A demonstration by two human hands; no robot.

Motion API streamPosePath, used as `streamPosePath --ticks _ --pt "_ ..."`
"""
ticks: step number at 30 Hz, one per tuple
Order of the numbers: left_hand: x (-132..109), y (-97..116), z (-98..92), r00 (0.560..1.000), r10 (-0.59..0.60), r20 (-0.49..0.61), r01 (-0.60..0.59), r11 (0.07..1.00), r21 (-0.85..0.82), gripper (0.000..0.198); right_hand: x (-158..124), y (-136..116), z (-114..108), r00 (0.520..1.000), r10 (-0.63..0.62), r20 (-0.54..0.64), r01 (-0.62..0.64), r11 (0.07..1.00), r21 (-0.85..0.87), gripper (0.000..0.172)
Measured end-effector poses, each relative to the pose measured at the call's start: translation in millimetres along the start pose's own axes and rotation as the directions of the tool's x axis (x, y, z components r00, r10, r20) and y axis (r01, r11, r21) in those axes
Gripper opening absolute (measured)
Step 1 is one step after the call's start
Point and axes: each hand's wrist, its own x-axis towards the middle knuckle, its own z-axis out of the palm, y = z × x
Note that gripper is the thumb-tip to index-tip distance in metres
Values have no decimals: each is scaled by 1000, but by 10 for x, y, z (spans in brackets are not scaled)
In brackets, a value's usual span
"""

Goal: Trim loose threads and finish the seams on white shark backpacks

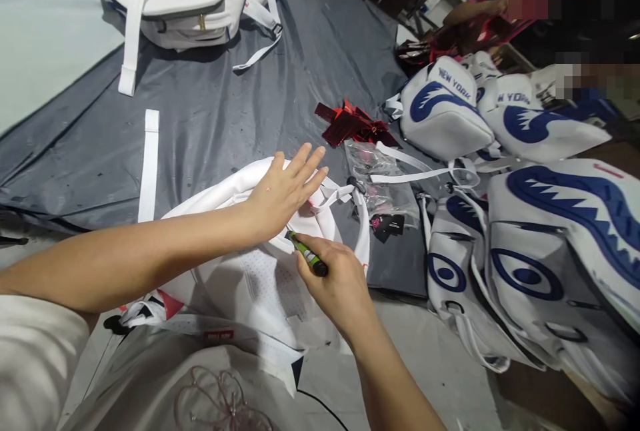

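Note:
A white backpack [210,284] lies at the table's near edge against my body, its straps and perforated padding showing. My left hand [287,191] rests flat on the upper part of the backpack, fingers stretched out and slightly apart. Just below it, my right hand [337,278] is closed around a slim green and black pen-shaped tool [307,254]. The tool's front end points up and left at the white fabric beside my left wrist; whether it touches is hard to make out. A white strap with a dark buckle [356,184] sits right of my left fingertips.
Finished-looking white backpacks with blue shark prints [540,231] crowd the right side. Red foil tags [353,126] and clear plastic bags [373,164] lie nearby. Another backpack [193,11] stands at the far left. A loose white strap [149,164] lies on the grey cloth. A co-worker's arm [475,11] shows behind.

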Motion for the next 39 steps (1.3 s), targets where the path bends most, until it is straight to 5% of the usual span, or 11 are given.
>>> streamPosePath --ticks 12,16,20,25,30,33,39 --pt "-17 -3 -31 1000 -1 26 0 1000 23 69 -40 -17 46 997 79 -26 -78 996 43 31" --pt "-139 -100 -214 997 56 51 -56 998 7 85 -59 -26 47 996 82 -26 -73 963 261 27" --pt "-451 -226 -501 975 -115 192 133 988 -82 114 -119 -90 118 994 23 -111 15 942 334 23" --pt "-815 -208 -720 935 -226 271 258 962 -86 116 -317 -312 221 954 -89 -288 177 939 295 22" --pt "-874 -212 -697 918 -287 273 313 948 -53 104 -527 -540 182 935 -230 -272 316 888 334 21" --pt "-794 -236 -599 926 -286 247 303 952 -35 105 -505 -516 172 950 -239 -201 284 929 239 26" --pt "-705 -142 -495 934 -280 223 267 960 87 142 -342 -329 258 972 -173 -160 209 946 247 26"
